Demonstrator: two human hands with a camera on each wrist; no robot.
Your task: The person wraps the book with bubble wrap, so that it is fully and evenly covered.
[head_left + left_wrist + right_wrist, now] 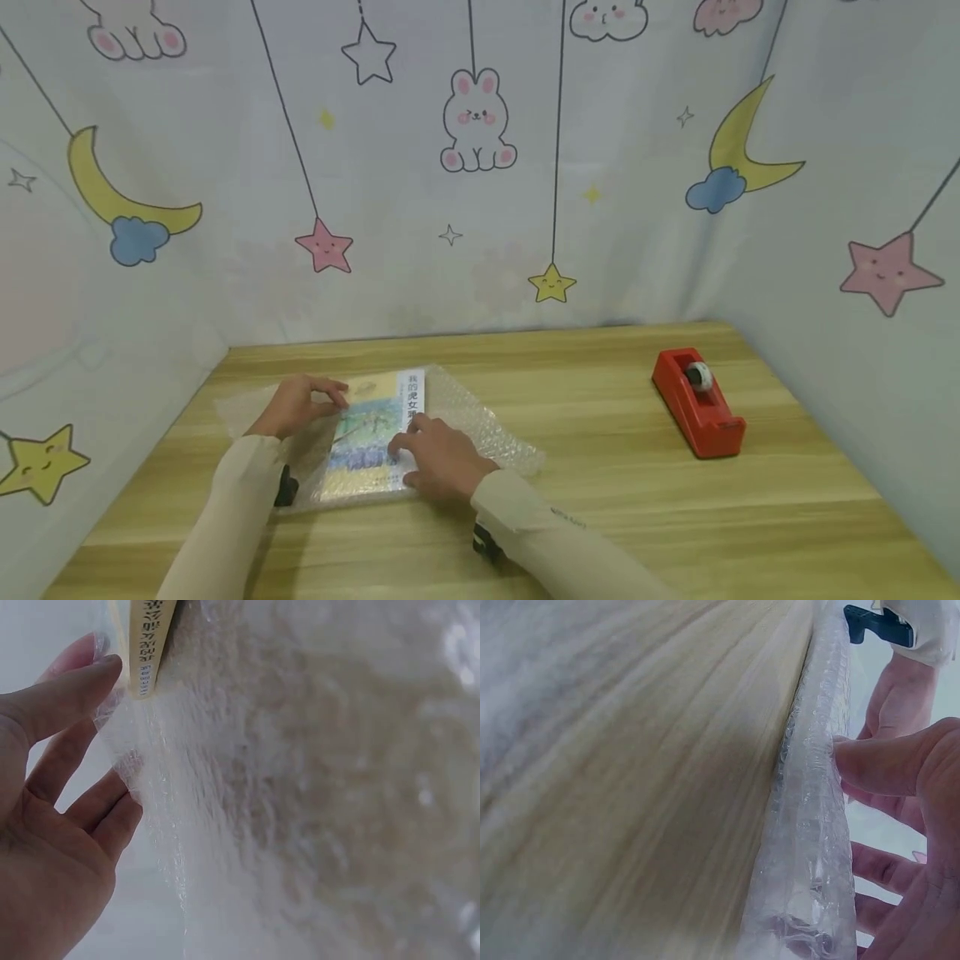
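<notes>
Soft light, hazy wrist views

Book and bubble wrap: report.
Left hand at left edge of book, right hand at right. Book flat, bubble wrap extending past both sides. Red tape dispenser clear, rightward.

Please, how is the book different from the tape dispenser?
The book is flat and multicoloured; the tape dispenser is bulky and red. The book has bubble wrap around it; the tape dispenser is unwrapped. Both are on the table.
</notes>
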